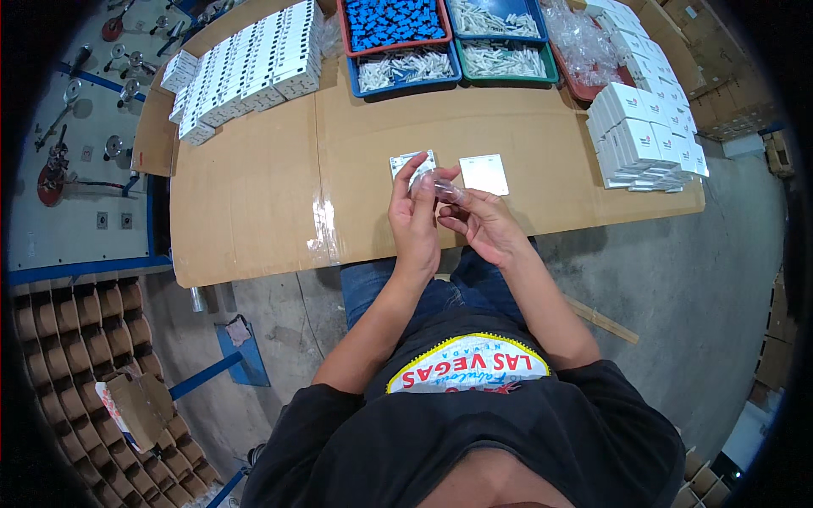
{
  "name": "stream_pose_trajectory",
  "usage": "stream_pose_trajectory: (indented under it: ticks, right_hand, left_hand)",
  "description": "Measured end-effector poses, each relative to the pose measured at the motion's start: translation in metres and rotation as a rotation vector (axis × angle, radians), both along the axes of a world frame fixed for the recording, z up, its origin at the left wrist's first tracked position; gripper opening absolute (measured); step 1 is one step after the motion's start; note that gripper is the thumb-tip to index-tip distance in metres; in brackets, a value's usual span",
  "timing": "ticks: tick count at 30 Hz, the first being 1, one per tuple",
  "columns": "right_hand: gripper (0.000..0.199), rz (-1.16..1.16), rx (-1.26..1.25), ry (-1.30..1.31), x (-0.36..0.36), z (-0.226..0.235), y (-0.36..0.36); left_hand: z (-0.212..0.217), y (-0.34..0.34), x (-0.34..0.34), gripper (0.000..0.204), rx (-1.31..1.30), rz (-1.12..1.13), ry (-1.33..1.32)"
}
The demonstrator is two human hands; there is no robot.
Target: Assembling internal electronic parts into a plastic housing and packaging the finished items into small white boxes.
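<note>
Both of my hands meet over the near edge of the cardboard-covered table. Between them is a small crumpled piece of clear plastic [449, 192], seemingly a thin bag. My left hand [413, 222] pinches its left end, with the index finger raised. My right hand [489, 225] grips the other end between thumb and fingers. What lies inside the plastic, if anything, I cannot make out. Just beyond my left fingers lies a white box with dark marks [412, 161], partly hidden by them. A flat white square piece [483, 175] rests beyond my right hand.
Stacked white boxes stand at the far left [254, 63] and the right [645, 140]. Along the back sit a red tray of blue parts [398, 46], trays of white pieces [457, 63] and crumpled clear bags [584, 42]. A partitioned cardboard crate [80, 339] is lower left.
</note>
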State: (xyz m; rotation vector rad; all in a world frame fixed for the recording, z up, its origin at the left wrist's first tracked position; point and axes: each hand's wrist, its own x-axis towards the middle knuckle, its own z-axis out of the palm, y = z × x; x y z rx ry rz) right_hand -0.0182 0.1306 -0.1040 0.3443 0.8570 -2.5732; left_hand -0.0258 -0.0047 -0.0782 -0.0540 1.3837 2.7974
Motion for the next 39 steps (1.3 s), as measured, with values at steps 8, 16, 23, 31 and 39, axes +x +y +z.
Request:
stream_pose_trajectory:
  ticks: [8, 16, 23, 31, 39]
  right_hand:
    - [0.024, -0.01, 0.335, -0.012, -0.001, 0.018, 0.0]
    - [0.016, -0.241, 1.17, 0.537, 0.0, 0.009, -0.002]
    - [0.014, -0.178, 1.312, 0.483, -0.001, 0.013, -0.005]
    - [0.019, -0.257, 0.985, 0.391, -0.023, 0.012, 0.016]
    - [0.032, -0.239, 1.525, 0.624, -0.199, -0.006, 0.124]
  left_hand:
    - [-0.002, -0.035, -0.018, 0.066, -0.686, 0.115, 0.386]
    - [-0.013, -0.049, -0.018, 0.062, -1.351, -0.079, 0.706]
    - [-0.031, -0.041, -0.02, 0.042, -1.284, -0.008, 0.716]
    - [-0.048, -0.055, -0.035, 0.034, -1.164, 0.157, 0.629]
    - [-0.108, -0.083, -0.052, 0.021, -0.882, 0.336, 0.226]
